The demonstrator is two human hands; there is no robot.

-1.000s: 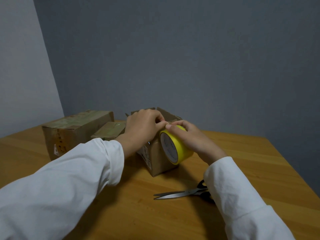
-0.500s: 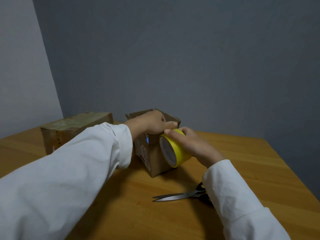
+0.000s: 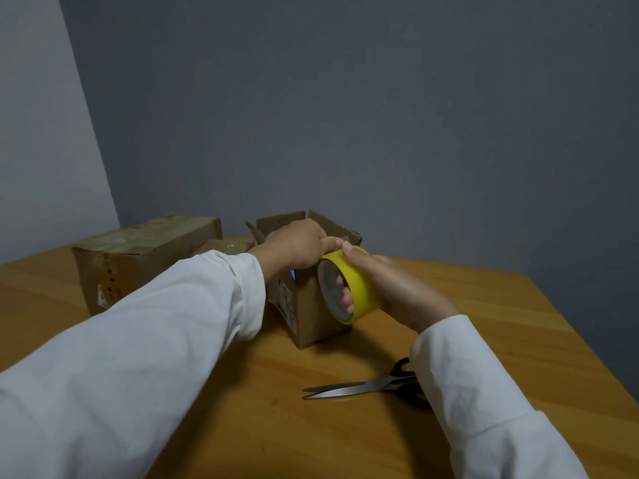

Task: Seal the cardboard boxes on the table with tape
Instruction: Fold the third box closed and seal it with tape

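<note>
Your wooden table [image 3: 484,323] carries a small open cardboard box [image 3: 311,316] mid-frame, a larger taped cardboard box [image 3: 138,257] at left, and steel scissors [image 3: 363,388] lower right.

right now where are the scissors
The scissors lie flat on the table, front right, near the right sleeve, nearer than the open box.

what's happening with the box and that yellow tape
A person in white sleeves is starting to tape a small cardboard box whose top flaps stand open. The right hand grips the yellow tape roll against the box's near side, fingers through its core. The left hand rests on the box's top edge beside the roll, fingers curled. Scissors lie on the wooden table nearby, and a larger box sits to the left.
</note>
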